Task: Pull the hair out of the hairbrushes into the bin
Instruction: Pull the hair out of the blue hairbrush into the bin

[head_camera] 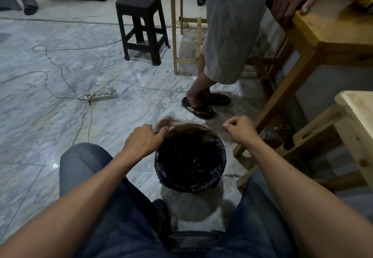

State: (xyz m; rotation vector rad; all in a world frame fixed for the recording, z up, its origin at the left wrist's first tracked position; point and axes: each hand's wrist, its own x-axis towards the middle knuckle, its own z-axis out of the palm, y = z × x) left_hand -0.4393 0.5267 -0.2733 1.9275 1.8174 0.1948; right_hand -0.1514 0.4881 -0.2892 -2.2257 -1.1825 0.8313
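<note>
A round bin lined with a black bag stands on the floor between my knees. My left hand grips a hairbrush at the bin's far left rim; its bristles are matted with brown hair. A sheet of brown hair stretches from the brush across the far rim toward my right hand. That hand is pinched shut on the hair's other end, just right of the bin. Thin strands hang below it.
A person in sandals stands just beyond the bin, a hand on a wooden table at right. A second wooden bench is nearer right. A dark stool, a power strip and cables lie on the marble floor.
</note>
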